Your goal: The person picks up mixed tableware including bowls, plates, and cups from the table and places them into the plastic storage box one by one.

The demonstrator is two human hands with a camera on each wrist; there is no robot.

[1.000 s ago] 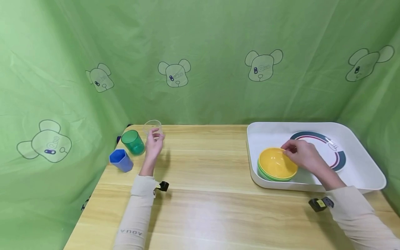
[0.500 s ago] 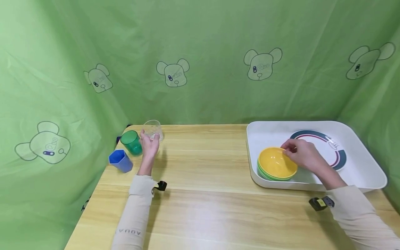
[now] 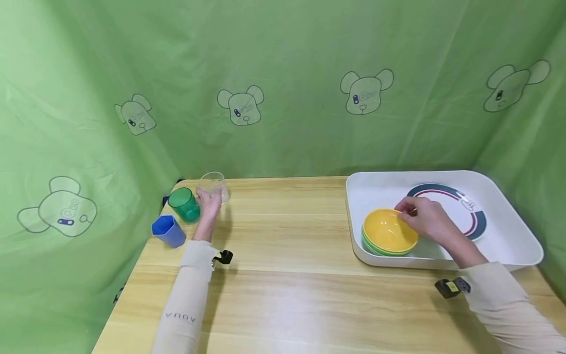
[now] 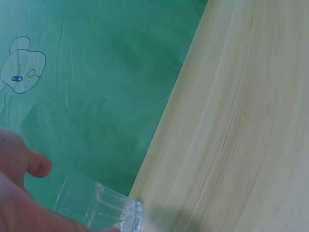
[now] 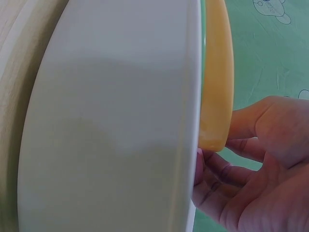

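My left hand (image 3: 210, 202) is at the clear cup (image 3: 221, 189), which stands near the table's back left edge. Its thumb and fingers are spread at the cup's near side. In the left wrist view one fingertip (image 4: 41, 164) is apart from the clear cup (image 4: 104, 205), while another digit overlaps its lower side; contact there is unclear. Just left stand a green cup (image 3: 184, 206) and a blue hexagonal cup (image 3: 169, 232). My right hand (image 3: 426, 219) pinches the rim of the yellow bowl (image 3: 389, 232), stacked on green bowls (image 3: 370, 245) in the white tray (image 3: 357, 246).
A white plate with a teal and red rim (image 3: 479, 223) lies in the tray, partly behind my right hand. A green curtain (image 3: 292, 142) surrounds the wooden table (image 3: 283, 275) at the back and sides.
My left hand first held the clear cup, then spread its fingers lower down, and now lies closer against it. My right hand keeps its place at the yellow bowl.
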